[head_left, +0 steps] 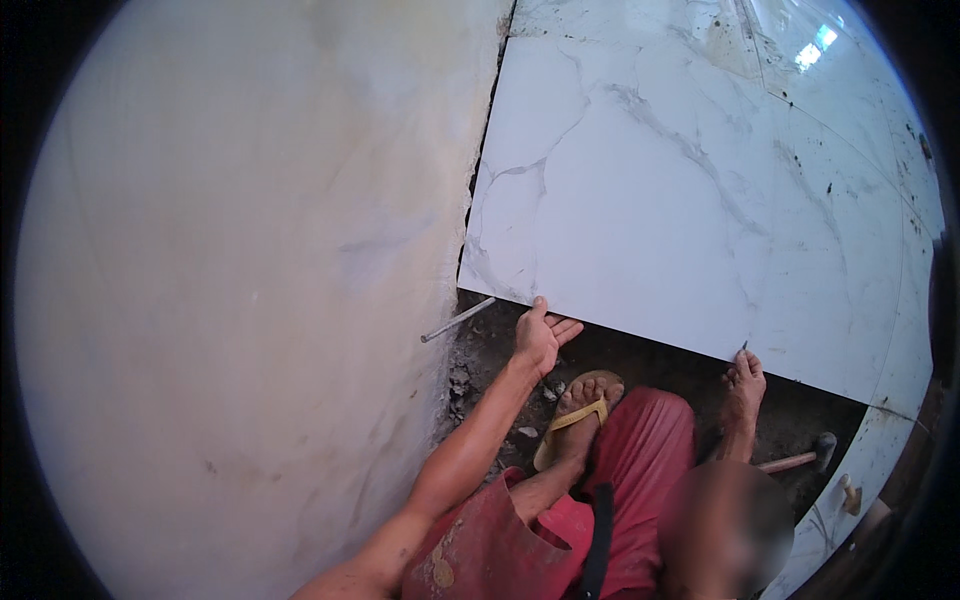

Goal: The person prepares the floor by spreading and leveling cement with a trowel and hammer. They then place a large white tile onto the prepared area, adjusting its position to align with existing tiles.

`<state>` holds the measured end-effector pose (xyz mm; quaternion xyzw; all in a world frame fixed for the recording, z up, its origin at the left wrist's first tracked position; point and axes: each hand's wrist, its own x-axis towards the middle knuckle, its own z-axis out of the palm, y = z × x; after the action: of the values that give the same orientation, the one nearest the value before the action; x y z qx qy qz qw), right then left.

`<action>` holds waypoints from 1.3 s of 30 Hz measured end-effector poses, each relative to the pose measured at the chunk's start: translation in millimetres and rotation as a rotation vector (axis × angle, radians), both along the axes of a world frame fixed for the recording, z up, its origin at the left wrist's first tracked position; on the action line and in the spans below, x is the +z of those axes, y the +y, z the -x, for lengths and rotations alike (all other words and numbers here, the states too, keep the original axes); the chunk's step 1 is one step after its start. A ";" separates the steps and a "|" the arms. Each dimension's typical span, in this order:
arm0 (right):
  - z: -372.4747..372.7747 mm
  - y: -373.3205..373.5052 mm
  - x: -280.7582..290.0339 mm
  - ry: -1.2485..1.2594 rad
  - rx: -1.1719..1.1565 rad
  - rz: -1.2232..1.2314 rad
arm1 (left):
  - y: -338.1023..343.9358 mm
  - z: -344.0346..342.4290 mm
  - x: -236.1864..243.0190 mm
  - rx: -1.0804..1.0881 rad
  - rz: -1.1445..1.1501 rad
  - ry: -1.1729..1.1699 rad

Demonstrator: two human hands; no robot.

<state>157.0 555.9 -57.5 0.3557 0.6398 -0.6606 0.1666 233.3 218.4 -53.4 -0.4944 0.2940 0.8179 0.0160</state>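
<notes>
A large white marble-patterned tile (640,200) lies along the wall, its near edge over bare dark ground. At that edge is my left hand (540,338), its thumb tip on the tile and its fingers stretched out to the right just below the edge. Farther right, my right hand (743,385) is closed at the same edge in a pinch. A thin dark piece (744,346) sticks up from its fingertips over the tile; its kind is too small to tell. Left of my left hand, a metal rod (458,320) leans out from beneath the tile's corner.
A plain beige wall (260,250) rises on the left. Rubble (465,385) lies at its foot. A hammer (805,460) rests on the dirt at right, near a small tan object (850,495) on another tile. My sandalled foot (580,410) stands between my arms.
</notes>
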 end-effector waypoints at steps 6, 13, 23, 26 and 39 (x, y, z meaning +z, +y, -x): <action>1.5 4.2 1.4 0.000 0.100 -0.056 | -0.5 -3.5 -1.2 -0.005 -0.009 0.033; 7.3 9.7 6.3 0.077 0.248 -0.114 | -1.0 -3.8 5.0 -0.011 -0.002 0.043; 45.4 4.4 23.4 0.146 0.431 -0.360 | 15.2 1.8 15.9 0.009 0.038 0.078; 42.1 7.8 18.6 0.126 0.438 -0.475 | 13.9 -4.0 18.2 -0.020 0.023 0.108; 36.0 6.8 -4.1 0.144 0.691 -0.738 | 0.2 -7.6 2.8 -0.028 0.125 -0.020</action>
<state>120.9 562.7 -61.7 0.1123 0.9206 -0.3197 0.1940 240.9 218.6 -50.6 -0.4985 0.3510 0.7927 -0.0006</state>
